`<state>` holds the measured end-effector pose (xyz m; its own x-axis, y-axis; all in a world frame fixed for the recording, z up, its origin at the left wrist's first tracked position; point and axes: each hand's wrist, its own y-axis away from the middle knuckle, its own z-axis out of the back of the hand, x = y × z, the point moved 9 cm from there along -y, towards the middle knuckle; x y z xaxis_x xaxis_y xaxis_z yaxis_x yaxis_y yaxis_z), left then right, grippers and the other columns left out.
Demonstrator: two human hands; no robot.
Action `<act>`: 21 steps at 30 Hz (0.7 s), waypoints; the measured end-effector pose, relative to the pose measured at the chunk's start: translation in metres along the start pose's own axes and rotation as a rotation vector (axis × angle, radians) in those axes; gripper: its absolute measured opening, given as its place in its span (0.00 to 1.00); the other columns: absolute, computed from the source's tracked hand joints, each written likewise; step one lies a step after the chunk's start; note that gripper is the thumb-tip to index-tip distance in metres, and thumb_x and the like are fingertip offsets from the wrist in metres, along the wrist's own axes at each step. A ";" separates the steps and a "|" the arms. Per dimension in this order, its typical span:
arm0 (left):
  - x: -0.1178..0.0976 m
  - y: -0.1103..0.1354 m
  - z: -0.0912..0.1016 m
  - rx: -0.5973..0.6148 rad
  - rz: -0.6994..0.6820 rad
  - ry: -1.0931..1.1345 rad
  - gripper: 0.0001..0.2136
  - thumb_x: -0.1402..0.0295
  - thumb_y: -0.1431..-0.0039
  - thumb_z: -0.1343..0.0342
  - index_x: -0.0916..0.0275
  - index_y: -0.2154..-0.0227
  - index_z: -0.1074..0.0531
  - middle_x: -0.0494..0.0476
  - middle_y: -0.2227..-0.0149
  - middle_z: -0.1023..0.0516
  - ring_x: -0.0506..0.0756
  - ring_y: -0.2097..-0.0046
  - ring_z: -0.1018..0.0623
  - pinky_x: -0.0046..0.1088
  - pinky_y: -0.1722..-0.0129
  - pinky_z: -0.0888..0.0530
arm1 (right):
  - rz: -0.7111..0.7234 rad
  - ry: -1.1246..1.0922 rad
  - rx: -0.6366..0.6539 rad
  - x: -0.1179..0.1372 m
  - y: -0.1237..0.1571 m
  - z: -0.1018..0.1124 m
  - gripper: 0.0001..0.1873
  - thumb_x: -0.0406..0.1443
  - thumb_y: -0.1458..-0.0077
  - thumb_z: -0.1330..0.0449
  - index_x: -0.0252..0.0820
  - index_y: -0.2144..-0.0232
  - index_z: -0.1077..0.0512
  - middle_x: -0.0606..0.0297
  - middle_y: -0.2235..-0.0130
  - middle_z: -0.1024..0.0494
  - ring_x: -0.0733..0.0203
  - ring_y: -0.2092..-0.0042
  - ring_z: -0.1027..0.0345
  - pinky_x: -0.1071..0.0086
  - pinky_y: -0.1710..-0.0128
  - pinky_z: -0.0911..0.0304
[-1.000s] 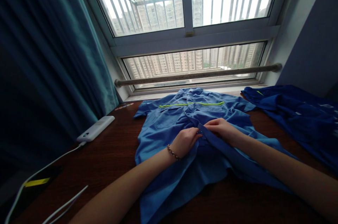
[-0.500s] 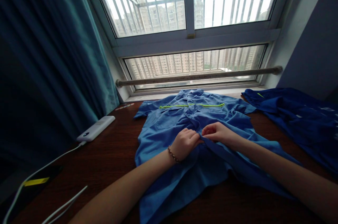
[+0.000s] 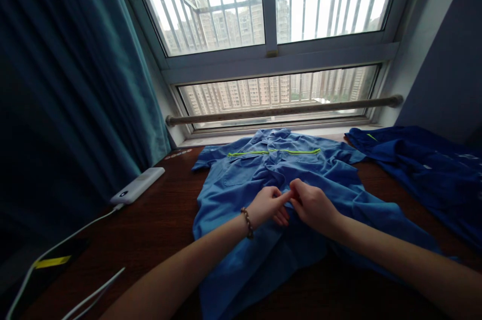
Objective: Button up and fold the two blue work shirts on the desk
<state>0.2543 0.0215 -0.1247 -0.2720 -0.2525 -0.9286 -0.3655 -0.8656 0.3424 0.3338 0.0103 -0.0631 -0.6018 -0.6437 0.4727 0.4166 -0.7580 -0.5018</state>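
Note:
A light blue work shirt (image 3: 241,179) with a yellow-green stripe across the chest lies spread on the dark wooden table (image 3: 158,224), collar toward the window. My left hand (image 3: 268,205), with a beaded bracelet at the wrist, and my right hand (image 3: 313,206) meet fingertip to fingertip at the shirt's front opening. Both hands pinch the front edges of the shirt together at its middle. What sits between the fingertips is too small to make out.
A darker blue garment (image 3: 422,169) lies on the table's right side. A white power bank (image 3: 137,185) with a white cable (image 3: 71,233) rests at the left, near a teal curtain (image 3: 68,84). A barred window and a rail (image 3: 282,108) run behind the table.
My hands have drawn closer together and a little toward me. The right front panel, lifted as a long fold before, now lies flatter on the shirt.

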 end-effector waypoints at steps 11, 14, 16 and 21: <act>-0.001 -0.004 0.002 0.017 -0.077 0.137 0.20 0.51 0.55 0.47 0.67 0.75 0.37 0.53 0.83 0.29 0.50 0.82 0.27 0.23 0.80 0.32 | -0.204 -0.275 -0.142 -0.011 0.004 0.008 0.13 0.30 0.56 0.45 0.42 0.67 0.45 0.70 0.75 0.32 0.66 0.75 0.35 0.74 0.75 0.40; -0.005 -0.003 0.005 -0.017 -0.137 0.151 0.20 0.51 0.55 0.47 0.67 0.75 0.37 0.52 0.83 0.29 0.48 0.83 0.29 0.22 0.81 0.33 | -0.308 -0.471 -0.150 -0.023 0.003 0.006 0.15 0.33 0.58 0.42 0.43 0.69 0.45 0.70 0.75 0.31 0.65 0.75 0.34 0.73 0.76 0.39; -0.011 -0.002 0.006 -0.035 -0.188 0.138 0.20 0.52 0.55 0.47 0.67 0.75 0.37 0.51 0.83 0.30 0.47 0.84 0.30 0.21 0.82 0.34 | -0.398 -0.671 -0.129 -0.034 0.002 -0.002 0.18 0.34 0.60 0.40 0.43 0.71 0.46 0.71 0.76 0.31 0.66 0.76 0.35 0.73 0.77 0.39; -0.020 0.000 0.007 -0.052 -0.288 0.063 0.18 0.53 0.52 0.50 0.67 0.75 0.37 0.50 0.84 0.31 0.46 0.85 0.33 0.20 0.84 0.37 | -0.815 -1.237 -0.008 -0.056 0.009 -0.038 0.21 0.28 0.65 0.37 0.41 0.71 0.46 0.72 0.78 0.33 0.70 0.79 0.37 0.76 0.78 0.39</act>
<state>0.2536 0.0297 -0.1048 -0.1074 -0.0183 -0.9940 -0.3726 -0.9262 0.0573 0.3453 0.0432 -0.1212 0.2879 0.2674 0.9196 0.2509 -0.9478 0.1970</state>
